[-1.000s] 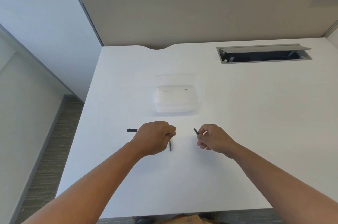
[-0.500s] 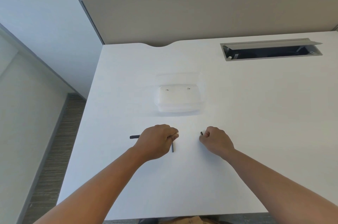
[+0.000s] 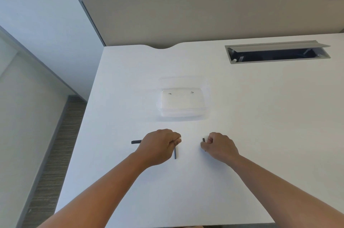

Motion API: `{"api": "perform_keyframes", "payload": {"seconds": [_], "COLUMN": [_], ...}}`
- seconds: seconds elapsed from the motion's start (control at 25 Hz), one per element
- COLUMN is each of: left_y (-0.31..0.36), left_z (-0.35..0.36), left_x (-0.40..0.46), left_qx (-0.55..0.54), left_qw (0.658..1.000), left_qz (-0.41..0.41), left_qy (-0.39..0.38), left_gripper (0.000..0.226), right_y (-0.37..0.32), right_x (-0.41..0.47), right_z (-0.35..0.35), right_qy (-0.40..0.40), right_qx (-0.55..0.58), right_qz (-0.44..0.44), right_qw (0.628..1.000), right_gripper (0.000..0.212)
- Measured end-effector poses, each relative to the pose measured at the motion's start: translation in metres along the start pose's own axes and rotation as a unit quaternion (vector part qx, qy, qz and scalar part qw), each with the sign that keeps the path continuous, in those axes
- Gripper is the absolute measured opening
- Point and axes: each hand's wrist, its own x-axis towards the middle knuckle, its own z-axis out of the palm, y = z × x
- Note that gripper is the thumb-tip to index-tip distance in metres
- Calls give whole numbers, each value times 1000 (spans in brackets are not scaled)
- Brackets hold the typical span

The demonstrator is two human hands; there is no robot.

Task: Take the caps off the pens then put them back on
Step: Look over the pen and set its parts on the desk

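My left hand is closed in a fist on a thin dark pen, whose lower end sticks out below my fingers. A second dark pen lies flat on the white desk, poking out from behind my left hand; whether the hand touches it is hidden. My right hand is a short gap to the right, fisted on a small dark pen cap, of which only the tip shows. Both hands rest low on the desk.
A clear plastic container sits just beyond the hands. An open grey cable hatch is set into the desk at the back right. A beige partition panel closes the far edge. The desk's left edge drops to the floor.
My right hand has curled tighter, so less of the cap shows. Both hands sit slightly lower in view. My left hand keeps its grip on the pen.
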Motion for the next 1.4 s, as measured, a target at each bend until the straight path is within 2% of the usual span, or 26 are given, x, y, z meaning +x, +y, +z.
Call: {"api": "perform_keyframes", "payload": {"seconds": [0.48,0.76,0.88,0.96,1.04,1.12,1.24,1.32,1.4], "left_y": [6,11,11,11,13,17,24,27,32], "left_z": [-3,-4,-2,-1,-5,-8,-11,-12,-14], "left_x": [-1,-2,-1,2,5,7,9,10,10], "left_qx": [0,-12,-59,-152,-258,-340,-458,-553,-650], "left_qw": [1000,1000,998,988,964,936,877,812,726], "left_qz": [10,12,-1,-25,-54,-84,-139,-181,-222], "left_qy": [-2,7,8,15,16,24,37,32,32], "left_gripper": [32,33,34,35,34,19,23,27,27], "right_y": [5,13,10,2,-11,-22,-31,-33,-34], "right_x": [-1,-6,-14,-22,-33,-43,-54,-61,-66], "right_z": [2,0,0,3,6,7,6,8,12], "right_qy": [11,-1,30,72,72,37,6,17,36], "right_qx": [28,125,127,139,197,242,263,253,232], "right_qz": [-19,-9,-32,-77,-139,-186,-235,-271,-307], "right_qw": [999,992,991,985,968,951,936,929,922], "right_gripper": [33,39,32,26,23,22,29,42,56]}}
